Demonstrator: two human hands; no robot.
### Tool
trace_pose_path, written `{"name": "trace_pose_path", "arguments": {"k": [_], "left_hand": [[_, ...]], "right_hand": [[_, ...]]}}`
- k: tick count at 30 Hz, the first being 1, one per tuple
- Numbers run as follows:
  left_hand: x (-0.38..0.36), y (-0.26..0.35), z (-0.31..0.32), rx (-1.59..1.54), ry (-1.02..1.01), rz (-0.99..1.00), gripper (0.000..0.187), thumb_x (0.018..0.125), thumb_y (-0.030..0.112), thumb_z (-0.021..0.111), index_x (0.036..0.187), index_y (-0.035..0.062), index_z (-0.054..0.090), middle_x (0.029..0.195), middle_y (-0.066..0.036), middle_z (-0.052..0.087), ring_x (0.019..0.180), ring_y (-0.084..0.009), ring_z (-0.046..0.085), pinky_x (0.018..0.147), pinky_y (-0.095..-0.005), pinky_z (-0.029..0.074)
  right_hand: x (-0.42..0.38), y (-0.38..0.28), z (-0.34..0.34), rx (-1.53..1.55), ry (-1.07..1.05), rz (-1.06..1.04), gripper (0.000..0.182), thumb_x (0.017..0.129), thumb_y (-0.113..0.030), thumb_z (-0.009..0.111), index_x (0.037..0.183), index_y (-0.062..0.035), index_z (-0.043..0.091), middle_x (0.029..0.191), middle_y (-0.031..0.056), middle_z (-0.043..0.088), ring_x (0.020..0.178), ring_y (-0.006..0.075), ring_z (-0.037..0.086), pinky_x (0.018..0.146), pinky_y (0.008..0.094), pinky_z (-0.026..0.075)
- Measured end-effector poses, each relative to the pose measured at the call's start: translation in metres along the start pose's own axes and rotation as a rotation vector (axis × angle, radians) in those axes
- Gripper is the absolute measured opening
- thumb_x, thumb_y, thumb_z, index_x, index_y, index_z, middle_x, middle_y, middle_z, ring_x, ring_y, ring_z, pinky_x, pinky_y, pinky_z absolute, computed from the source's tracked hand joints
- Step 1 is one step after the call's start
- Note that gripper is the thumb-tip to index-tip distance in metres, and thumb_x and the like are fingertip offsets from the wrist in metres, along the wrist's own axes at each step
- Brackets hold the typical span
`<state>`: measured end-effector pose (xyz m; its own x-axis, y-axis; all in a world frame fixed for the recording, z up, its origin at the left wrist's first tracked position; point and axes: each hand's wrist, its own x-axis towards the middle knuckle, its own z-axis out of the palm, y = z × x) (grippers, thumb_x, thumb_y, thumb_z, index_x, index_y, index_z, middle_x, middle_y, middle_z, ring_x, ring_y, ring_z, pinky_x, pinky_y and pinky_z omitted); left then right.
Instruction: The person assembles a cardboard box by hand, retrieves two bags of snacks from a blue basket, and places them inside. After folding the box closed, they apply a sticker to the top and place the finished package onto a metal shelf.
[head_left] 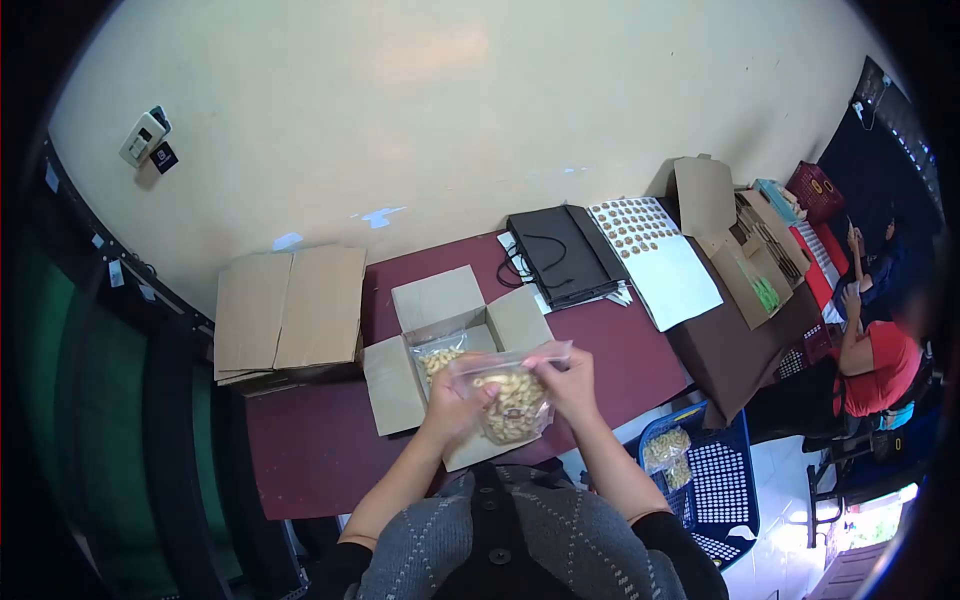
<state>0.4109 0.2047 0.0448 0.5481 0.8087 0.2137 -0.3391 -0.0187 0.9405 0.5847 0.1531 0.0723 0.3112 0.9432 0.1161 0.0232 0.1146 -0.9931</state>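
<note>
Bag of pale nuts (pixel 512 418) between left hand (pixel 458 403) and right hand (pixel 563 382)

Facing maroon worktop (pixel 320 470) below the hands. To their left and beyond, stacked cardboard (pixel 290 310); to their right, blue basket (pixel 722 480). Beneath, open box (pixel 437 298) with another bag (pixel 440 355) inside. Clasping the held bag's side in the left, thumb across its front, other fingers hidden; pinching its top edge closely with the right.

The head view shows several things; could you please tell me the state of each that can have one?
Held bag: filled; whether sealed, cannot tell
Center carton: open, a bag inside
Left cardboard: stacked
Black bag: lying flat
White sheet: flat, lower part bare
Right carton: open, green items inside
Blue basket: open, bags inside
</note>
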Motion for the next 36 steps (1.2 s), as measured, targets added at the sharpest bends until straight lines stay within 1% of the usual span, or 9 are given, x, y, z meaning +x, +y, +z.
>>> {"name": "trace_pose_path", "arguments": {"k": [3,10,14,19,21,25,27,32,36], "left_hand": [[0.012,0.007,-0.010,0.086,0.088,0.050,0.010,0.078,0.007,0.074,0.082,-0.0010,0.069,0.075,-0.006,0.066,0.070,-0.0104,0.059,0.064,-0.0234,0.046],[-0.001,0.035,-0.037,0.346,-0.161,-0.093,0.016,0.081,0.008,0.069,0.095,-0.0005,0.071,0.080,-0.005,0.070,0.066,-0.0072,0.059,0.061,-0.0211,0.045],[-0.013,0.061,-0.051,0.275,-0.289,-0.226,0.019,0.084,0.006,0.065,0.101,-0.0017,0.069,0.078,-0.008,0.069,0.071,-0.0096,0.060,0.063,-0.0224,0.046],[-0.009,0.058,-0.045,0.154,-0.071,0.001,0.080,0.085,0.015,0.065,0.146,0.0069,0.015,0.133,-0.014,0.046,0.123,-0.0235,0.045,0.105,-0.0392,0.031],[-0.009,0.052,-0.035,0.209,-0.079,0.012,0.081,0.083,0.019,0.068,0.146,0.0068,0.019,0.136,-0.014,0.043,0.126,-0.0245,0.042,0.107,-0.0402,0.029],[-0.008,0.038,0.003,0.373,-0.141,0.085,0.096,0.073,0.036,0.077,0.144,0.0040,0.022,0.145,-0.016,0.029,0.135,-0.0289,0.028,0.110,-0.0424,0.021],[-0.013,0.025,0.013,0.309,-0.127,0.065,0.107,0.066,0.050,0.078,0.144,0.0019,0.023,0.147,-0.020,0.024,0.138,-0.0349,0.021,0.110,-0.0440,0.020],[-0.015,0.025,0.019,0.571,-0.088,0.201,0.094,0.070,0.046,0.077,0.139,0.0005,0.033,0.139,-0.020,0.039,0.132,-0.0324,0.034,0.108,-0.0446,0.024],[-0.018,0.023,0.032,0.167,0.154,-0.002,0.042,0.085,0.026,0.066,0.116,-0.0013,0.057,0.106,-0.015,0.064,0.101,-0.0267,0.061,0.104,-0.0474,0.031]], "right_hand": [[-0.014,0.005,0.019,0.026,-0.074,-0.118,0.011,0.078,-0.006,0.070,0.085,0.0020,0.069,0.084,0.0071,0.066,0.081,0.0142,0.061,0.075,0.0258,0.046],[-0.021,-0.005,0.007,-0.028,-0.158,-0.046,0.022,0.087,-0.016,0.064,0.095,0.0044,0.068,0.090,0.0098,0.067,0.083,0.0142,0.060,0.077,0.0271,0.046],[-0.022,-0.001,-0.010,-0.069,-0.598,0.161,0.036,0.096,-0.027,0.051,0.113,0.0032,0.061,0.098,0.0091,0.067,0.091,0.0132,0.058,0.082,0.0291,0.047],[-0.013,-0.008,-0.003,0.215,-0.293,0.149,0.051,0.101,-0.036,0.035,0.130,0.0040,0.046,0.114,0.0124,0.063,0.105,0.0171,0.058,0.095,0.0300,0.041],[-0.009,-0.010,0.007,0.359,-0.031,0.068,0.052,0.100,-0.036,0.034,0.133,0.0031,0.043,0.124,0.0168,0.056,0.112,0.0223,0.054,0.099,0.0333,0.038],[-0.022,-0.006,0.032,-0.416,-0.174,-0.486,0.051,0.098,-0.037,0.037,0.137,-0.0025,0.042,0.137,0.0222,0.038,0.127,0.0277,0.038,0.103,0.0393,0.032],[-0.023,-0.001,0.036,-0.276,-0.154,-0.472,0.053,0.096,-0.038,0.042,0.137,-0.0032,0.042,0.134,0.0217,0.039,0.125,0.0285,0.040,0.103,0.0400,0.031],[-0.021,0.008,0.025,-0.256,0.022,-0.349,0.051,0.081,-0.017,0.069,0.125,0.0015,0.050,0.132,0.0166,0.038,0.117,0.0270,0.044,0.100,0.0387,0.035],[-0.012,-0.014,0.032,-0.124,0.229,-0.237,0.045,0.072,-0.012,0.077,0.110,-0.0004,0.056,0.125,0.0149,0.043,0.120,0.0259,0.041,0.099,0.0396,0.035]]}}
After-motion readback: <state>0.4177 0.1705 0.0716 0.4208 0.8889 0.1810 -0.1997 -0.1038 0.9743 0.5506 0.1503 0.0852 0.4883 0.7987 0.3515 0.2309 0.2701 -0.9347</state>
